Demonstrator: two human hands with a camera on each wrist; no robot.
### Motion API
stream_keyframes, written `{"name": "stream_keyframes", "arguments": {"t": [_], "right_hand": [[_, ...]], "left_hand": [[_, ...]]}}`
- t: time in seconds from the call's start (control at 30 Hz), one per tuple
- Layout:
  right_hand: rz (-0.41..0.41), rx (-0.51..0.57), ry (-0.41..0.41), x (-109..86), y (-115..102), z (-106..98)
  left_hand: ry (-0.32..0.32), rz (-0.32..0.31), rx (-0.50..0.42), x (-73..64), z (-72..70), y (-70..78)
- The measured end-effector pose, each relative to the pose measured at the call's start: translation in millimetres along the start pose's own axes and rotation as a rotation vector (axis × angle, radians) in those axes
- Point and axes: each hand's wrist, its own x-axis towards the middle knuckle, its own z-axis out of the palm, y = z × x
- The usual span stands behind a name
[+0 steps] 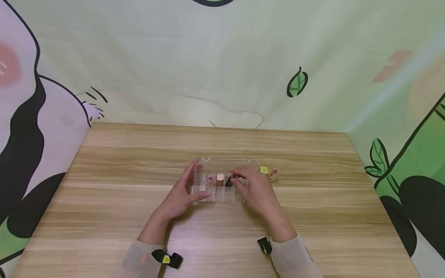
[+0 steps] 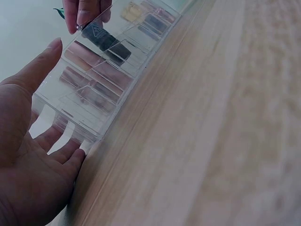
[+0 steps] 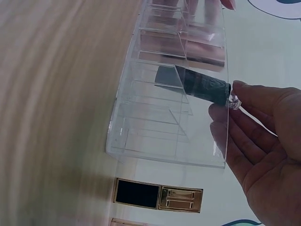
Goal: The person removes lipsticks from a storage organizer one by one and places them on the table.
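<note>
A clear plastic organizer (image 1: 226,197) with several compartments stands on the table. My left hand (image 1: 180,195) holds its left end, thumb over the front and fingers round the side. With the thumb and fingertips, my right hand (image 1: 258,191) pinches the clear top end of a dark lipstick tube (image 3: 204,87), which leans tilted inside a compartment. Left of that tube stand a brown-pink lipstick (image 1: 220,180) and a smaller lipstick with a clear cap (image 1: 210,180), each in its own compartment.
Just right of the organizer stand a black-and-gold lipstick (image 3: 159,194) and a pink-gold lipstick (image 1: 274,175). The wood-grain table (image 1: 215,235) reaches back to a printed cloth backdrop (image 1: 167,77).
</note>
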Motion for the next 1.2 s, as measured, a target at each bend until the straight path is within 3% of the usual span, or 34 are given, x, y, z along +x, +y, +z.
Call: {"name": "stream_keyframes", "arguments": {"t": [1.2], "right_hand": [[0.005,0.137,0.07,-1.1,2,-23]], "left_hand": [[0.004,0.006,-0.002,0.3,-0.1,-1.5]]}}
